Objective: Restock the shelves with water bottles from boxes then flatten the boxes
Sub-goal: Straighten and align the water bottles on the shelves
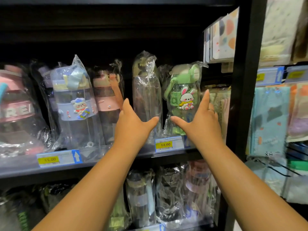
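Observation:
Water bottles in clear plastic bags stand in a row on the black shelf. My left hand reaches in with straight fingers. Its thumb touches the lower front of a dark bottle, and its fingers lie along that bottle's left side, next to a pink bottle. My right hand is spread the same way. Its thumb lies across the lower front of a green bottle with a rabbit figure, and its fingers point up along the bottle's right side. A blue bottle with a bear figure stands further left.
Yellow price tags sit on the shelf's front rail. More bagged bottles fill the shelf below. A black upright post bounds the shelf on the right. Beyond it hang packets on wire hooks. Patterned packs hang at the upper right.

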